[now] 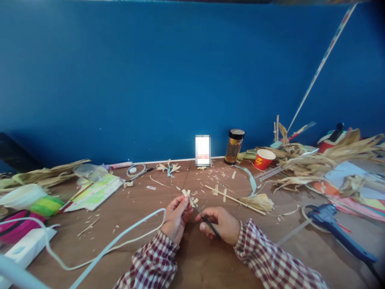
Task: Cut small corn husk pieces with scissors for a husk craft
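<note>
Near the middle of the brown table, my left hand (pixel 177 212) pinches a small pale strip of dried corn husk (pixel 185 194) between thumb and fingers. My right hand (pixel 221 224) is closed around the dark handles of a pair of scissors (pixel 207 221). The blades point up and left and reach the strip at my left fingertips; whether they are parted I cannot tell. More cut husk pieces (pixel 215 190) lie just beyond my hands, beside a thin stick (pixel 234 198) and a wider husk piece (pixel 261 202).
A blue glue gun (pixel 339 228) lies at the right, below piled dried husks (pixel 313 168). A lidded jar (pixel 234 146) and red paper cup (pixel 264 159) stand at the back. At the left, a white cable (pixel 120 241) crosses near my left wrist, beside a power strip (pixel 27 249).
</note>
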The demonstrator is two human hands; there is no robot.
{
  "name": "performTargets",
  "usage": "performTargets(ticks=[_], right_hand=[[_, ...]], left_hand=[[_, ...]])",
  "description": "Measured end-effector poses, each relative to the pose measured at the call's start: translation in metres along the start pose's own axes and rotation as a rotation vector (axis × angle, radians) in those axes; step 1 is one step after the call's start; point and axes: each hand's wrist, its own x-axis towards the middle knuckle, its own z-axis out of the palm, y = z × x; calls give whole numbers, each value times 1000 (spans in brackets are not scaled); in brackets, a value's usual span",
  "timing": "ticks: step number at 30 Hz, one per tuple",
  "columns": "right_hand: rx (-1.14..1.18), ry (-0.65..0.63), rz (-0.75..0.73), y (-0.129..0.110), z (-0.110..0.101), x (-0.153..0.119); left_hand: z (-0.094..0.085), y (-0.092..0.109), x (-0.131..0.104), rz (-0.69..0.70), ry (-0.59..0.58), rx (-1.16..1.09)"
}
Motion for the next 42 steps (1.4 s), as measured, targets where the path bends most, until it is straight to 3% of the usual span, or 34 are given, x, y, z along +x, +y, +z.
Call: performTargets(ticks=[42], right_hand=[[6,42,45,2,1,1]], left_hand=[[-1,1,1,-16,39,22]])
